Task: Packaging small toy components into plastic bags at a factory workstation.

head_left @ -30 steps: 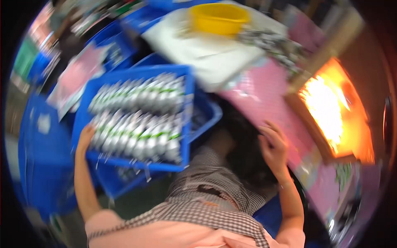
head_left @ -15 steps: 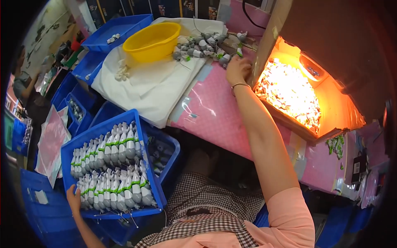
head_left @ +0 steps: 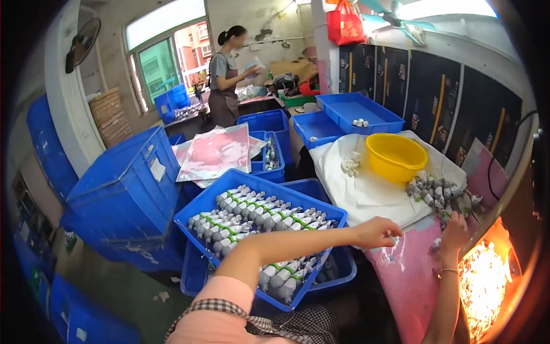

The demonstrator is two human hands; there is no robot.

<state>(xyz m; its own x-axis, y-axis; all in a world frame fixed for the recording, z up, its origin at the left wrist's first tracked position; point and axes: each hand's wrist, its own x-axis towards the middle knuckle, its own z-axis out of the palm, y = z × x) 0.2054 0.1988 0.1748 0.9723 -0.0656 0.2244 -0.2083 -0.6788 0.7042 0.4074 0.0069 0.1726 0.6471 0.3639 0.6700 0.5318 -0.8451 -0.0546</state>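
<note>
Over the tray's right side, my left hand (head_left: 377,233) reaches to the near edge of the pink-covered table (head_left: 395,269). Its fingers are loosely bent and apart, with nothing seen in them. My right hand (head_left: 455,232) is at the near side of a pile of small grey-and-white figures (head_left: 432,189). Its fingers are drawn together, and what is in them is hidden. One more grey-and-white piece (head_left: 436,244) lies just left of that hand. In the blue tray (head_left: 189,221) lie rows of larger grey-and-white figures (head_left: 266,212) with green bands.
A yellow basin (head_left: 395,157) and a white glove (head_left: 350,165) rest on a white sheet (head_left: 349,189). The brightly lit box (head_left: 507,252) of small pieces stands at right. Blue crates (head_left: 123,195) are stacked left. A person (head_left: 224,74) stands farther back.
My view has swung left and up, bringing the room and the other person in. My left hand has let go of the tray's edge and crossed to the table. My right hand stays by the pile.
</note>
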